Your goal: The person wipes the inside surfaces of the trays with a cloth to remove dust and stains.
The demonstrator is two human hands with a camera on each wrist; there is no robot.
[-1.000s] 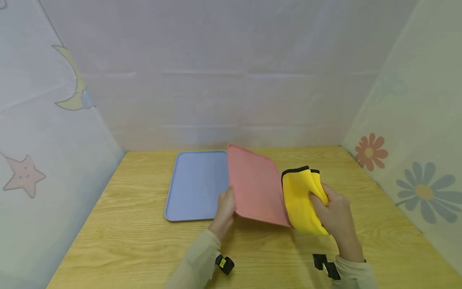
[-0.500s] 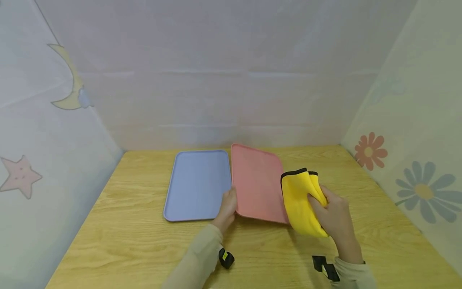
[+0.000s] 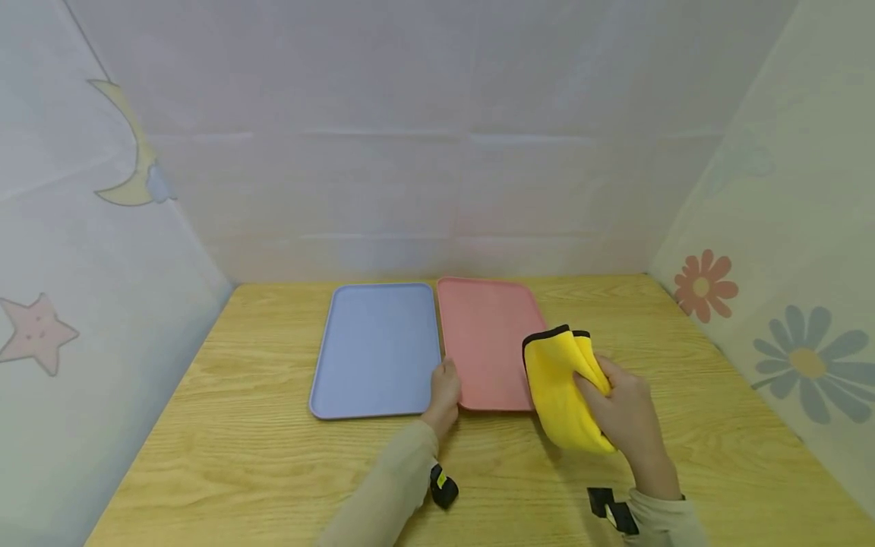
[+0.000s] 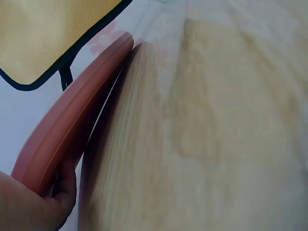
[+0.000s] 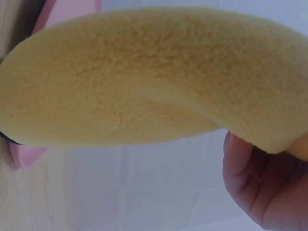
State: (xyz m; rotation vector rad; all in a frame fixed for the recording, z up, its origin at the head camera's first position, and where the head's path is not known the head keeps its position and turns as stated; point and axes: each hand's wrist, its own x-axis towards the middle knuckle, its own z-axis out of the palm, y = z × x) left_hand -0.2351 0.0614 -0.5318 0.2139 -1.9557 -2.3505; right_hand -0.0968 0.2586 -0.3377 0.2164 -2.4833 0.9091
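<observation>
In the head view, a pink tray [image 3: 485, 342] lies low over the table, right beside a blue tray [image 3: 379, 349]. My left hand [image 3: 444, 391] grips the pink tray by its near left edge. Fingers curl beneath that rim in the left wrist view, where a narrow gap shows between the tray [image 4: 72, 115] and the wood. A folded yellow cloth [image 3: 563, 387] with black edging is pinched in my right hand [image 3: 629, 414]. It hangs over the pink tray's near right corner and hides it. Up close, the cloth [image 5: 144, 82] looks fluffy.
The wooden table [image 3: 260, 463] runs back to a pale fabric wall [image 3: 451, 182]. Side panels with a star [image 3: 39, 332] and flowers [image 3: 807, 363] stand left and right. Black straps [image 3: 444, 488] sit at both wrists.
The pink tray has come down from a steep tilt to nearly flat, its left edge shifting right, off the blue tray. My left hand moved right with it; the cloth moved slightly left and down.
</observation>
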